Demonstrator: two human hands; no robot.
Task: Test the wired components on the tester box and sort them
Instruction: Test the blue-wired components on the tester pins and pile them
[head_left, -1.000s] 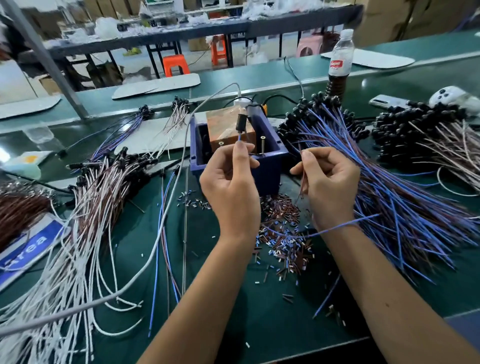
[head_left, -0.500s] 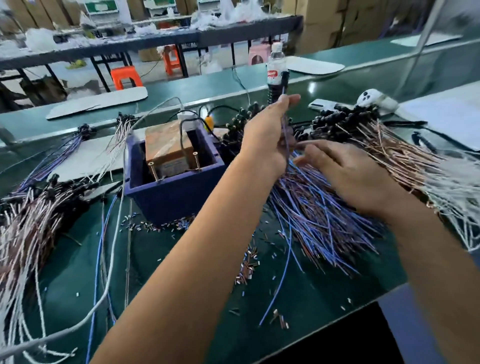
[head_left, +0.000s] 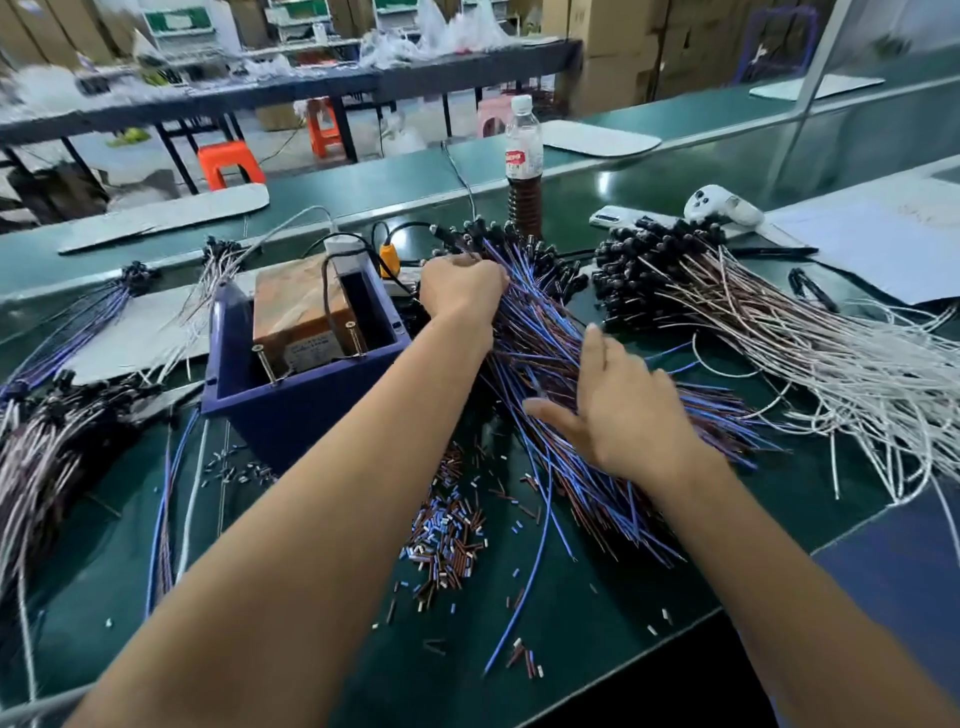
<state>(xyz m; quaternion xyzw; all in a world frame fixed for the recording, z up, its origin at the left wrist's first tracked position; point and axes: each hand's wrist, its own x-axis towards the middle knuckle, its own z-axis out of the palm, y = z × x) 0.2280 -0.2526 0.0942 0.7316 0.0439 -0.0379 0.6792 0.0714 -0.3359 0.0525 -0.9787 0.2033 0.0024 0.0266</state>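
Note:
The tester box, a brown block (head_left: 296, 306) with two upright metal pins, sits inside a blue bin (head_left: 311, 410) left of centre. To its right lies a fanned pile of blue and brown wired components (head_left: 540, 358) with black heads at the far end. My left hand (head_left: 460, 291) reaches over the bin's corner, and its curled fingers grip wires near those black heads. My right hand (head_left: 623, 415) hovers flat over the pile's near part with fingers spread and holds nothing.
A second pile of white and pink wired components (head_left: 779, 332) spreads to the right, and more bundles (head_left: 52, 441) lie at the left. Cut insulation bits (head_left: 447, 530) litter the green mat. A bottle (head_left: 523, 156), a phone (head_left: 613, 217) and a white controller (head_left: 722, 205) stand behind.
My left hand carried a component from the tester pins to the right and has now dropped onto the blue pile's heads. My right hand opened and moved over the pile. The view swung right.

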